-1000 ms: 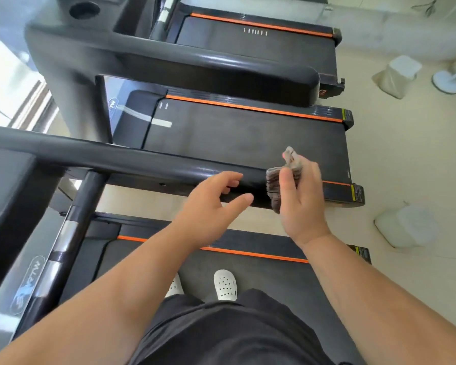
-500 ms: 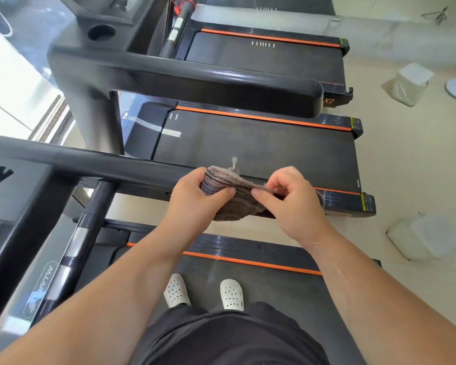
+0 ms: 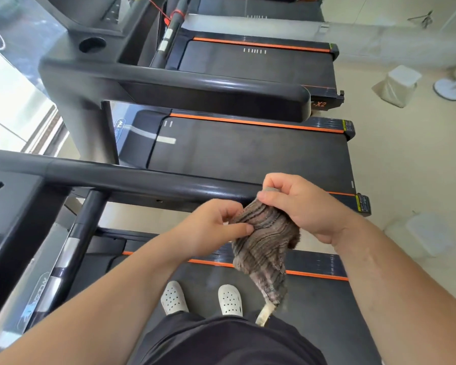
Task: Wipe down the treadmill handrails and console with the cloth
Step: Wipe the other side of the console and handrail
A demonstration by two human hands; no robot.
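1. Shorts (image 3: 221, 343), dark, fill the bottom edge. Two white perforated shoes (image 3: 174, 299) stand side by side on the nearest treadmill's belt (image 3: 321, 320).
2. Cloth (image 3: 263, 248): brown, striped, bunched. It is held between both hands above the belt's orange side strip (image 3: 316, 273). Its lower end hangs loose, with a pale tip at the bottom. It is off the handrail, just on the near side of it.
3. Left hand (image 3: 211, 227): fingers curled, thumb and forefinger pinching the cloth's left edge.
4. Right hand (image 3: 300, 206): fingers curled, pinching the cloth's top corner. The knuckles overlap the handrail's right end in view; cannot tell whether they touch it.
5. Handrail (image 3: 142, 175): black and rounded, running from the left edge to behind the right hand. A dark post (image 3: 71, 246) with silver bands drops from it at left.
6. Second belt (image 3: 248, 154) lies beyond the handrail, with an orange strip along its far side.
7. Second handrail (image 3: 208, 93), thicker, crosses above that belt and ends free at right.
8. Neighbour's console (image 3: 71, 56), top left, has a round cup holder (image 3: 92, 44). A third belt (image 3: 256, 64) lies past it.
9. Floor at right is pale. One white bin (image 3: 429, 233) is near the belt's end, another bin (image 3: 400, 85) is farther off, and a round white stand base (image 3: 449, 89) is just beside that one.
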